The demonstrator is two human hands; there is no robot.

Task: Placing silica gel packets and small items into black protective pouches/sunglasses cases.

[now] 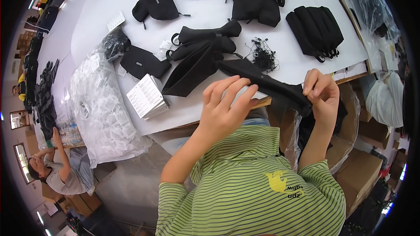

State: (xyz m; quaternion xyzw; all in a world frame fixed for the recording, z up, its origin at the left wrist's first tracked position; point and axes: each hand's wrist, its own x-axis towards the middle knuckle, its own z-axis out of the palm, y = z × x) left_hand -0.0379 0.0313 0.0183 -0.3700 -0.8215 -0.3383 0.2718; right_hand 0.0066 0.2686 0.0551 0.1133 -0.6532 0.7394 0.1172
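A long black fabric pouch (273, 84) stretches across the table's near edge. At its right end, my right hand (323, 91) is closed, thumb and fingertips pinching the fabric. My left hand (227, 107) is open near the pouch's left part, fingers apart and fingertips at its near side; whether they press on it I cannot tell. Just beyond the left hand stands another black pouch (188, 73) with its mouth gaping. A stack of white printed cards (146, 96) lies to the left, beside a flat black pouch (144, 62).
More black pouches (159, 2) lie across the white table (210, 11), with a bundle (315, 31) at the right. Thin black cords (262, 56) form a tangle. A clear bag of white tags (103, 109) hangs over the left edge. Cardboard boxes (356, 170) stand right; another person (61, 170) works left.
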